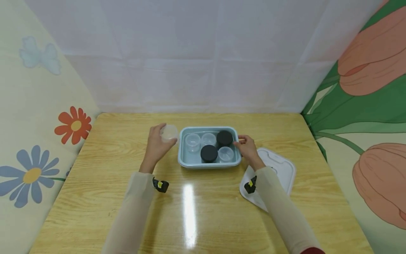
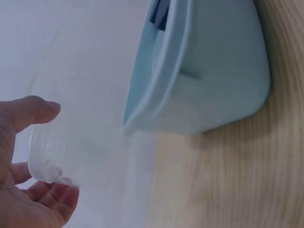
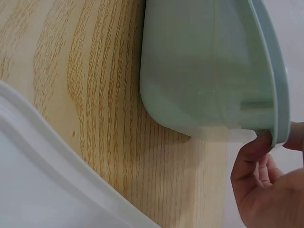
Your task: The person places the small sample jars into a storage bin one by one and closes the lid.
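Observation:
My left hand (image 1: 155,144) holds a clear round plastic jar (image 1: 170,132) just left of the pale blue box (image 1: 207,165). In the left wrist view thumb and fingers are around the jar (image 2: 50,152), whose side is ribbed; a few small pale bits show at its lower edge. At the box's right end, my right hand (image 1: 248,150) pinches the rim between thumb and fingers, as the right wrist view shows on the box wall (image 3: 204,80). Inside stand two black round-topped jars, one black top (image 1: 209,153) near the front, and three clear jars, one (image 1: 192,141) at left.
A white lid (image 1: 287,173) lies on the wooden table (image 1: 127,148) to the right, partly under my right forearm. White cloth (image 1: 190,70) hangs behind the table. Flower-printed panels stand at both sides.

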A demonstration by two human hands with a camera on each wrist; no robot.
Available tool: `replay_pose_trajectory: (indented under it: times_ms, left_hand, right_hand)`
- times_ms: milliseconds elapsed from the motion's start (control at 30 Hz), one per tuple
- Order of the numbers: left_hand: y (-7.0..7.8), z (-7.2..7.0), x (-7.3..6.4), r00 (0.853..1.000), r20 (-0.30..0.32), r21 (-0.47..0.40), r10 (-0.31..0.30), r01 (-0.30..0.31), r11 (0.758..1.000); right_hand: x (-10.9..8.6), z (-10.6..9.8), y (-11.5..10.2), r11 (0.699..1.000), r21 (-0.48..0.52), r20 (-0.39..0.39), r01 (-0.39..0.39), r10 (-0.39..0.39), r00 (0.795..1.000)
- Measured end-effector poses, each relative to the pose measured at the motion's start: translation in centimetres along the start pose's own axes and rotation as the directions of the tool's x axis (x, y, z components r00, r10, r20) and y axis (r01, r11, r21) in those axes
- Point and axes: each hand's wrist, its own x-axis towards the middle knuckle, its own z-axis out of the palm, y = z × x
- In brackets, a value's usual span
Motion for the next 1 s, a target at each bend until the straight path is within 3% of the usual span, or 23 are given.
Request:
replay_pose_trajectory:
  times_ms: [300,600,1000]
  left_hand:
    - [1.9,0.6,-0.5,0.997,0.045,-0.048,0.064,-0.062,0.997]
    - [2.4,1.8,-1.0,0.992,0.076,-0.08,0.097,-0.091,0.993]
    - [2.7,3.3,-1.9,0.985,0.135,-0.032,0.107,-0.103,0.994]
  right_hand:
    - [0.0,-0.1,-0.2,1.0,-0.01,0.013,0.01,-0.01,1.0]
    - [0.0,-0.1,0.1,1.0,0.016,0.001,0.008,-0.008,1.0]
    - [-0.4,-0.1,-0.3,1.0,0.001,0.0,0.028,-0.028,1.0]
